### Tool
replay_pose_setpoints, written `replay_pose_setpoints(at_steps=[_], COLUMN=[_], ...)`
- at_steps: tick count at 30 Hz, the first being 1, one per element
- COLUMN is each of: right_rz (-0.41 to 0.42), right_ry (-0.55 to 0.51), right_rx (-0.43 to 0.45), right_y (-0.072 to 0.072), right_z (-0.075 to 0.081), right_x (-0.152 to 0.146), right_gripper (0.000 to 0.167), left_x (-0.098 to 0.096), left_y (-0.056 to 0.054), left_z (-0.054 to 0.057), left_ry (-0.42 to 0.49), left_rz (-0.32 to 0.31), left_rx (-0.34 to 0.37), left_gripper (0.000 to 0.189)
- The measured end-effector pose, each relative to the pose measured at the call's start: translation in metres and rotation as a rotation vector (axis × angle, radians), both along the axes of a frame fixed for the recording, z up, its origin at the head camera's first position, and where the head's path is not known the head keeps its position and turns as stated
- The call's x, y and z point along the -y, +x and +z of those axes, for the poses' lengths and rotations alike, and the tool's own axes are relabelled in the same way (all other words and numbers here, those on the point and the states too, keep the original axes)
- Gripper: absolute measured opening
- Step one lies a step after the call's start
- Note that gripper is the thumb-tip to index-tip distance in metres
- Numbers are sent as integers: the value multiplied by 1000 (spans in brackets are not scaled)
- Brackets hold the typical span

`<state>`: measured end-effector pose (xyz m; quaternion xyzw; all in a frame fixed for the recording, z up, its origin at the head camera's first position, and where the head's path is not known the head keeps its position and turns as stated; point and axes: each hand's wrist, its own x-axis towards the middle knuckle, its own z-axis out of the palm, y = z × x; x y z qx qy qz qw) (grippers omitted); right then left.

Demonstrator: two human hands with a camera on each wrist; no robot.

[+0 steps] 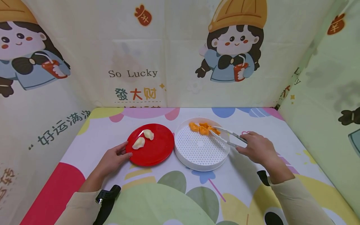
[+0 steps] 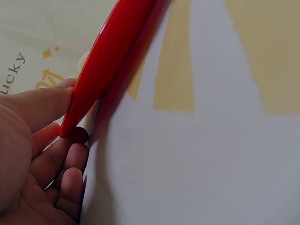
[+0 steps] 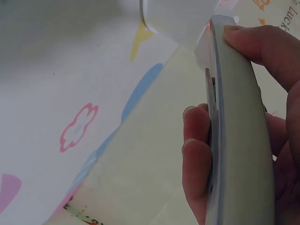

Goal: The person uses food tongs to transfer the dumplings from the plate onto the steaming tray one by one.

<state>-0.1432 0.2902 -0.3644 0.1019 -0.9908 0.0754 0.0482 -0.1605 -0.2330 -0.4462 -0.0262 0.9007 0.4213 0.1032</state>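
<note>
My left hand (image 1: 114,160) grips the left edge of a red plate (image 1: 157,153), thumb on top and fingers beneath the rim in the left wrist view. Two whitish dumplings (image 1: 138,143) lie on the plate's left half. In my right hand (image 1: 260,147) is a pair of metal tongs (image 1: 232,134), its pale handle (image 3: 241,122) held between thumb and fingers in the right wrist view. The tongs' tips reach into a round white steamer tray (image 1: 197,153) with a perforated base. Several orange dumplings (image 1: 203,130) cluster at its back, the tips right at the rightmost one.
The plate and the tray stand side by side, rims close together, on a table with a colourful printed cover (image 1: 180,200). Behind and at both sides hangs a cream printed cloth (image 1: 180,56). A black strap (image 1: 108,197) circles the left wrist.
</note>
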Motion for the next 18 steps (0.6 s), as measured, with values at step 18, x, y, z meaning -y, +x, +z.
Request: replay_pose_setpoints(at_steps=[18], right_rz=[-49], right_ry=[-42], right_rx=[13], right_y=[1], right_z=[3], right_x=[4], right_gripper=[53], left_x=[0], left_y=[-1], left_z=[1], left_ry=[-1], left_rz=[5], left_rx=[20], left_gripper=[86])
